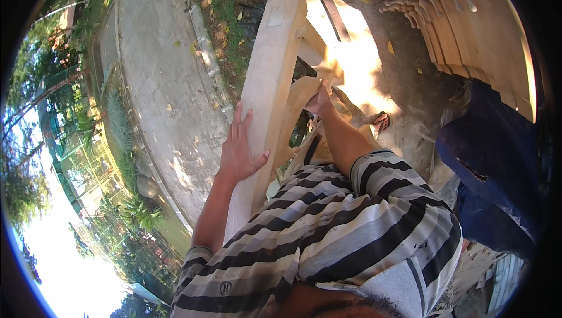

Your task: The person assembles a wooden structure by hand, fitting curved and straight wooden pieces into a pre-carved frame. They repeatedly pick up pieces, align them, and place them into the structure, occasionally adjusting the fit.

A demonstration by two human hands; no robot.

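Observation:
A long pale wooden piece of furniture runs away from me, with a broad flat top rail (266, 66) and curved wooden parts along its right side. My left hand (239, 149) lies on this rail, its fingers stretched out and its thumb spread toward the right edge. Lower down on the right side, my right hand (318, 100) is against a curved wooden part (301, 93). The fingers of that hand look bent inward. Anything they hold is too small or hidden to make out.
A sandalled foot (381, 121) stands on sunlit ground to the right. Stacked carved wooden pieces (445, 14) occupy the upper right, above a dark blue cover (492, 142). Along the left runs a concrete path (158, 66), with a planted strip (229, 31) between it and the wood.

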